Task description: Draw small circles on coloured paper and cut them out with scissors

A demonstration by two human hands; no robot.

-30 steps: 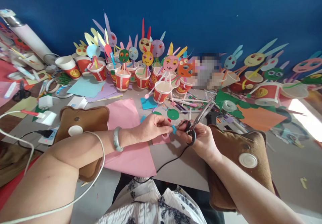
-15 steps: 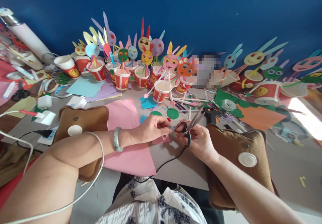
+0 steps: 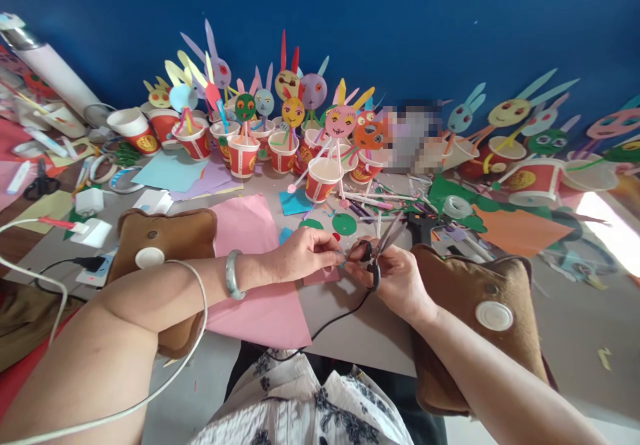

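My left hand pinches a small piece of blue paper between thumb and fingertips. Close beside it, my right hand is closed around a pair of scissors with black handles, the blades pointing up and away from me. The right fingertips meet the left ones at the blue piece, and much of it is hidden by them. Beneath the hands lies a small pink paper piece, next to a large pink sheet. Green paper circles lie just beyond.
Red paper cups with paper rabbit faces line the blue wall. Brown plush warmers lie under or beside both forearms. A black glue gun rests right of the scissors. A white cable crosses my left arm.
Both hands stay almost in place, fingertips still together at the blue piece. The view has shifted very slightly.
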